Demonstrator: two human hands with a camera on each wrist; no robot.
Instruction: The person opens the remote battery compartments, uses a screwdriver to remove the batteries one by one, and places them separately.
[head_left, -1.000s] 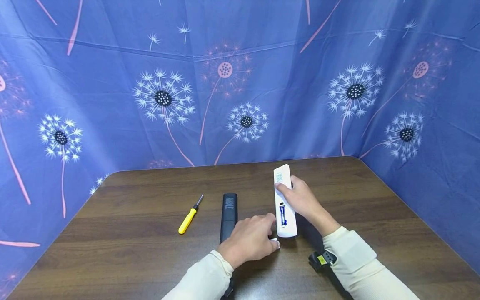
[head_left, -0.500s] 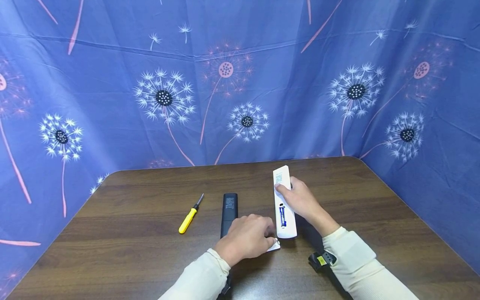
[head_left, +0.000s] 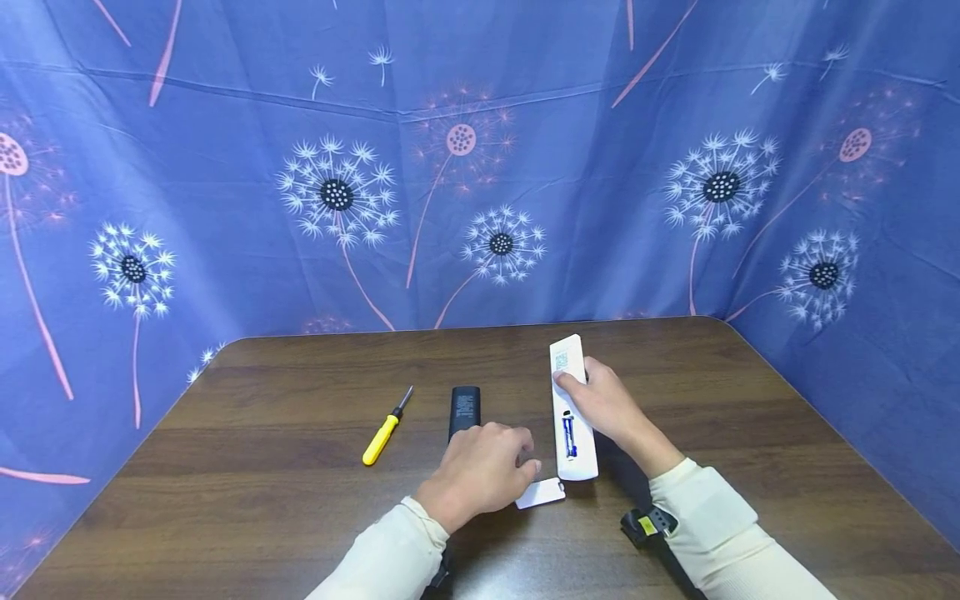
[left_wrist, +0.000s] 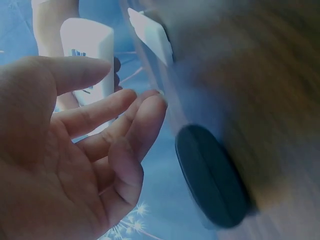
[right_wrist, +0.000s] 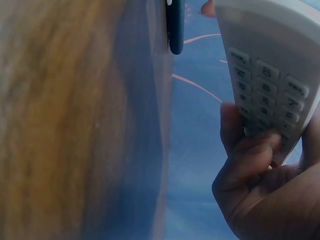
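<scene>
A: Right hand (head_left: 606,406), what's it got?
B: White remote (head_left: 567,403). Fingers wrapped round the keypad side, thumb on the back. Held up off the surface (head_left: 262,417).
A: Back side, anything?
B: Faces up in the head view. Printed code just past the thumb tip; on the near side of the thumb, a battery slot with a blue battery (head_left: 570,437) showing. Can't tell how many are in there.
A: Left hand (head_left: 483,467)?
B: Released. Fingers loosely bent, nothing in them.
A: Nearest thing?
B: Small white cover (head_left: 542,493), lying on the surface just beside the left thumb, apart from it. It's also near the close end of the white remote.
A: Black remote (head_left: 465,408)?
B: Lies below the left fingers, far end poking out beyond them. Not touched.
A: Rest?
B: Yellow screwdriver (head_left: 382,439), left of the left fingers, tip pointing away. Blue curtain (head_left: 570,250) behind everything.
</scene>
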